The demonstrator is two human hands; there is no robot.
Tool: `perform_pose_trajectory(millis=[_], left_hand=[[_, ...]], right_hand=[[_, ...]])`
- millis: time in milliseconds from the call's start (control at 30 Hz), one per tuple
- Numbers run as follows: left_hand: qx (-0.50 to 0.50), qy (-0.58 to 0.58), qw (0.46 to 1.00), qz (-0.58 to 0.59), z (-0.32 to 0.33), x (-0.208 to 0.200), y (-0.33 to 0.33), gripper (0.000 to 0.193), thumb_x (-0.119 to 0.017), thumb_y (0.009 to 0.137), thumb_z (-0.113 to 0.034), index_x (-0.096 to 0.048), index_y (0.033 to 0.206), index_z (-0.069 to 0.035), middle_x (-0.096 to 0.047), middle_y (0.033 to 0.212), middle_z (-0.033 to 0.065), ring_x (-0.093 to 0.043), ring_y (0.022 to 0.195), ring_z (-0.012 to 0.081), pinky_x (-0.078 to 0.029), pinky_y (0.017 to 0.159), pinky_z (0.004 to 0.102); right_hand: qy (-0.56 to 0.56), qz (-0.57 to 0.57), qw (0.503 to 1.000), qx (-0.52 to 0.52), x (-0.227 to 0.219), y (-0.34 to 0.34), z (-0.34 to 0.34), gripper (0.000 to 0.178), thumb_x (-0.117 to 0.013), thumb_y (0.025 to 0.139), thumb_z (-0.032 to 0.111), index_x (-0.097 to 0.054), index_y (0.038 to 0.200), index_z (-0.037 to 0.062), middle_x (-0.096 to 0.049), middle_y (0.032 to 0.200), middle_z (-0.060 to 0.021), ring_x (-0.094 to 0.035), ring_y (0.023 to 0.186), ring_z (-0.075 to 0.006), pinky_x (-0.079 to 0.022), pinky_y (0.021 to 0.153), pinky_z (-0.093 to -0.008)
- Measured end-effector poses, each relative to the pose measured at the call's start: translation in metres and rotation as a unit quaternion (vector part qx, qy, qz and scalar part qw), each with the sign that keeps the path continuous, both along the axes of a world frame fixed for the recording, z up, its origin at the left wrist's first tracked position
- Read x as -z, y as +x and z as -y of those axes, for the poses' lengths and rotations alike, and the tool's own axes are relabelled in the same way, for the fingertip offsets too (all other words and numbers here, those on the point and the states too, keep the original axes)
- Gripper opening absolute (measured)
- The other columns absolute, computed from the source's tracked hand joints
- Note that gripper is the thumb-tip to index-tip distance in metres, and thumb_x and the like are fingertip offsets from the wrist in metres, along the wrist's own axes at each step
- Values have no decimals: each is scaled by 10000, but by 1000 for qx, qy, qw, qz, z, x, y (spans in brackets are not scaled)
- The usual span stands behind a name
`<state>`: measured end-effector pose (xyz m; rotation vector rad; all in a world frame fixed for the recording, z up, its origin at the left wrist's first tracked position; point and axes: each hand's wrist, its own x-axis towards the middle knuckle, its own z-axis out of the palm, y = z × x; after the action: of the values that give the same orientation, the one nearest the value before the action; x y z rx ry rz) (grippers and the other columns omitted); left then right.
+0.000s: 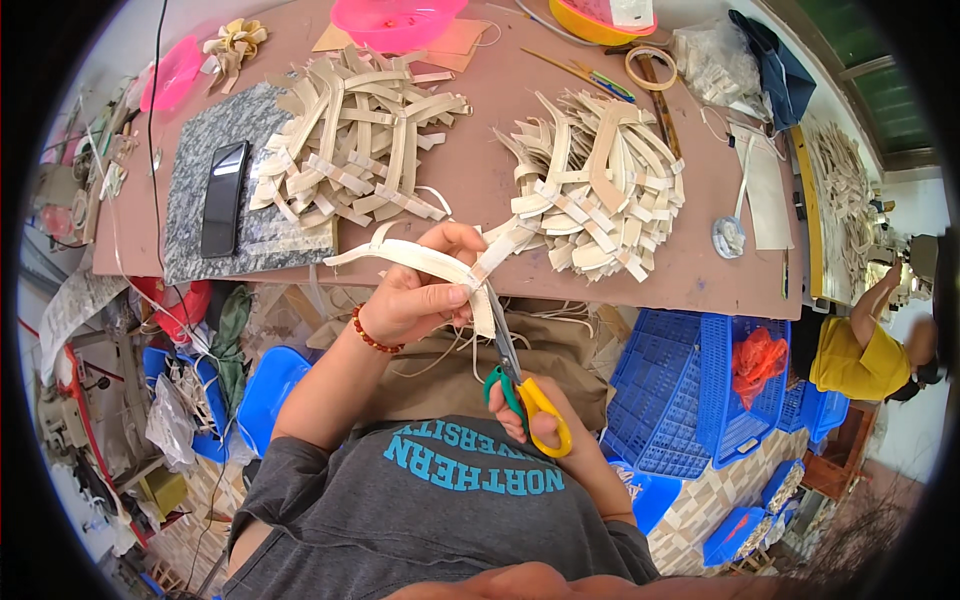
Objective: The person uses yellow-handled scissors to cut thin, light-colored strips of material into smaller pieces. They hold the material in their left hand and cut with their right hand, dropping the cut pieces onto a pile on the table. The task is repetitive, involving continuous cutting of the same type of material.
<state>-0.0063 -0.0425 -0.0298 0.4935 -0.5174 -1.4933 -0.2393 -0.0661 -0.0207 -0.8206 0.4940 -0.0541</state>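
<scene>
My left hand (425,285) is closed on a cream, branching strap piece (420,257) with stitched edges, pinching it between thumb and fingers just off the table's near edge. One end of the strap reaches left and another hangs down by the blades. My right hand (570,400) has its fingers through the handles of scissors (542,412), one green and one yellow. The blades point up beside the strap's hanging end; whether they touch it I cannot tell. Beyond my hands lie two heaps of similar pieces, a left heap (350,140) and a right heap (600,190).
A black phone (225,198) rests on a grey marbled slab (190,160). At the back are a pink basin (395,22), a tape roll (651,69) and a plastic bag (720,60). Blue crates (655,390) stand below the table at right, near a person in yellow (860,355).
</scene>
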Motion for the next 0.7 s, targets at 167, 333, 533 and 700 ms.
perform_pose_trajectory(millis=[167,333,533,700], left_hand=[[11,23,998,66,-4,7,7,230,-620,816,-40,-541,1027,6,-566,827,66,-573,663,111,-484,572,224],[2,-28,998,49,-1,11,5,208,-605,810,-22,-541,1003,20,-530,858,77,-567,651,124,-489,577,230],[11,-86,996,-1,1,20,4,167,-591,842,-55,-540,987,10,-484,881,72,-554,652,122,-495,582,234],[5,-85,996,25,0,16,5,137,-610,848,-105,-556,933,-13,-416,814,48,-549,626,121,-460,493,217]], right_hand=[[-35,-40,998,-20,2,-5,9,642,-708,664,605,-513,925,50,-450,713,63,-403,548,19,-311,467,-129],[-3,-53,998,-18,-7,-2,9,691,-694,638,654,-510,916,48,-454,702,60,-411,543,12,-319,464,-133],[3,-35,999,-24,-5,-1,7,801,-656,567,754,-510,906,44,-462,687,51,-425,519,-2,-340,455,-149],[-22,-17,999,-24,3,-7,8,572,-689,714,559,-524,892,41,-477,682,42,-434,513,2,-324,440,-139]])
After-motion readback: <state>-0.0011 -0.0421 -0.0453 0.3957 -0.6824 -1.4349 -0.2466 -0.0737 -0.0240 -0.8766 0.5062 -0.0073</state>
